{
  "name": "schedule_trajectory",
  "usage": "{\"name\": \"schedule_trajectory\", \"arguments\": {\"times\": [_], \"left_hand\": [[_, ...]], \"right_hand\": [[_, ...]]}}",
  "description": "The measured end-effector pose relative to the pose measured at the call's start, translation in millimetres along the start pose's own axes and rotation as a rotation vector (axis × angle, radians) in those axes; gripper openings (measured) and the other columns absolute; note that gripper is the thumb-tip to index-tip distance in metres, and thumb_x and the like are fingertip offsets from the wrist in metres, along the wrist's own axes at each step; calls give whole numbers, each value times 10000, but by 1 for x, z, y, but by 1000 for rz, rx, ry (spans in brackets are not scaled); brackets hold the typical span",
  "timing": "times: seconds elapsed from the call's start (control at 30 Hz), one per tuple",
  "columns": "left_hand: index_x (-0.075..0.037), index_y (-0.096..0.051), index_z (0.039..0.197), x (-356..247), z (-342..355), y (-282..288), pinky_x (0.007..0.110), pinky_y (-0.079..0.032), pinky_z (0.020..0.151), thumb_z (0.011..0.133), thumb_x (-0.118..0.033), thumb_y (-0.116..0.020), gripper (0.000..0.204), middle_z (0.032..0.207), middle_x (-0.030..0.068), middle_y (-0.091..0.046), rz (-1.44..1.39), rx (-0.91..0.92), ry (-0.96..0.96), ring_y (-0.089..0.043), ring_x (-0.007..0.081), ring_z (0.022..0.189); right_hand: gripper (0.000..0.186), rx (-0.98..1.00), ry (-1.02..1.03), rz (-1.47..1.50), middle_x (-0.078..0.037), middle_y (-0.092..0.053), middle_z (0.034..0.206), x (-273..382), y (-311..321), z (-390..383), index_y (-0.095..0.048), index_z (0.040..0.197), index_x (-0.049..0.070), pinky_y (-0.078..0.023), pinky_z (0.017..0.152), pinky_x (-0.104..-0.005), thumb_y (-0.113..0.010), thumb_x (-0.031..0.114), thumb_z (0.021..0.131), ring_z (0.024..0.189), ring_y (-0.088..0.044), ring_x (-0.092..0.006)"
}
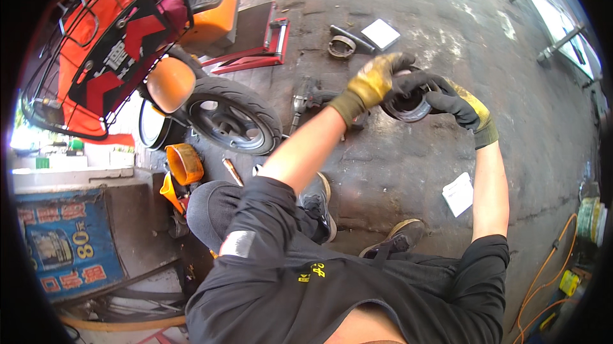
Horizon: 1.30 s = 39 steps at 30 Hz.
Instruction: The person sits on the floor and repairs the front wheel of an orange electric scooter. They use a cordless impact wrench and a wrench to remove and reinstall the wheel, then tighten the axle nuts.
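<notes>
Both hands are gloved in yellow and dark grey and raised ahead of me, meeting at a dark round part that I hold up over the paving, a little right of centre. With my right hand I clasp its right side, fingers over the top and thumb bent lower down; that forearm stands almost straight up from the rolled black sleeve, and the hand turns inward at the wrist. My left hand comes in at the upper left, forearm slanting up and to the right, knuckles uppermost and fingers bent; it is slightly blurred, and I cannot tell whether it grips the part or only rests against it.

Below, my dark shoes are planted apart. A white piece lies on the ground just left of my right forearm. Off to my left stand an orange tub and a yellow-orange funnel, touching or nearly so.

Farther out, a black-tyred wheel sits left of my left hand. Past my hands lie a metal ring, a dark bar beside it and a white square. Beyond the wheel are a red frame and an orange body panel.
</notes>
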<state>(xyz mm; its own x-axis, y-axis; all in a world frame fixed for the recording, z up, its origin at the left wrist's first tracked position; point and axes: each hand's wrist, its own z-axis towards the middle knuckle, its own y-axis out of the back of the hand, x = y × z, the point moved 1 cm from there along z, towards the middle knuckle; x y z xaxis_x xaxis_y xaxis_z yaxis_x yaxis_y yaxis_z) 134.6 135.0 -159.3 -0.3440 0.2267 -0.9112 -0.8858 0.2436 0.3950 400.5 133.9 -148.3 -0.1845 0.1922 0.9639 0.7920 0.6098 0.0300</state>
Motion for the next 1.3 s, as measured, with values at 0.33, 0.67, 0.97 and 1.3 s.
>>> {"name": "schedule_trajectory", "arguments": {"times": [0.33,0.67,0.97,1.3], "left_hand": [[-38,-666,1423,-100,-58,156,367,-506,1140,918,-279,-843,587,1486,103,-656,212,417,175,-622,185,1346],[-48,-605,1485,-86,-132,241,427,-450,1197,1037,-533,-661,663,1499,185,-642,942,-15,427,-592,361,1410],[-128,-557,1571,-16,-184,268,546,-235,1313,1059,-725,-406,801,1650,219,-481,1388,202,529,-384,430,1570],[-132,-796,1147,28,-185,291,567,-471,1093,1041,-672,-476,637,1199,141,-783,1359,107,302,-708,368,1181]], "right_hand": [[457,957,-25,518,-198,-797,1157,18,-137,82,-695,1325,-24,-648,790,-330,-803,153,919,997,-801,-277],[323,858,-51,637,-174,-793,1180,8,-192,112,-737,1262,-11,-641,944,-401,-745,64,948,1098,-769,-285],[336,625,-205,572,-214,-771,1234,-11,-210,116,-695,1301,-55,-623,1020,-431,-689,-9,969,1176,-751,-305],[389,589,556,-272,-91,-741,1356,-1,-218,142,-753,1279,-24,-590,1058,-372,-674,-98,906,1227,-719,-216]]}}
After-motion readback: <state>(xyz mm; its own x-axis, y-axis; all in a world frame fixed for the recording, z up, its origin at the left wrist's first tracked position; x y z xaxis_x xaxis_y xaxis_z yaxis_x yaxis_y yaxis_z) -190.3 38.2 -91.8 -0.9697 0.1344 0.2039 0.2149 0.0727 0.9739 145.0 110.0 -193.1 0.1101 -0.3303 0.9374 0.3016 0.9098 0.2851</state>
